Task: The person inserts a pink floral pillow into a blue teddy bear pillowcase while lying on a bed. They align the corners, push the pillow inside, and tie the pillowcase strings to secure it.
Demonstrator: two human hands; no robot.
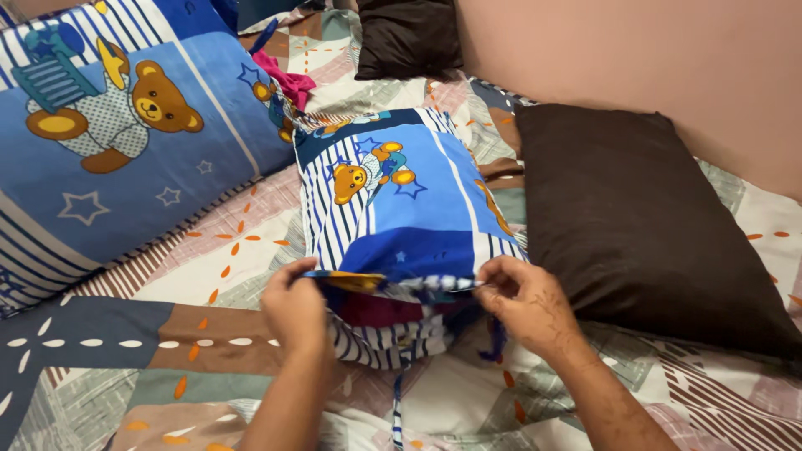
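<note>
Closest to you, both forearms come in from the bottom edge, over a patchwork bedsheet of grey, brown and white panels with orange dashes. Your left hand is curled, fingers pinched on the near left corner of the open end of the blue teddy-bear pillowcase, where an orange-and-blue flap folds over. Your right hand is pinched too, thumb and fingers closed on the near right edge of that same opening, so the mouth is stretched between your two hands. Just under that edge you can see a dark red pillow showing inside the opening, with striped cloth bunched beneath it and a thin blue tie hanging down. The pillowcase lies on the bed right in front of you, running away from your hands. Just beside it on the right lies a dark brown pillow, touching its far right edge. Off to the left sits a large bear-print pillow in matching blue. Beyond, a pink cloth peeks out, and farthest back another dark brown cushion rests against the peach wall.
</note>
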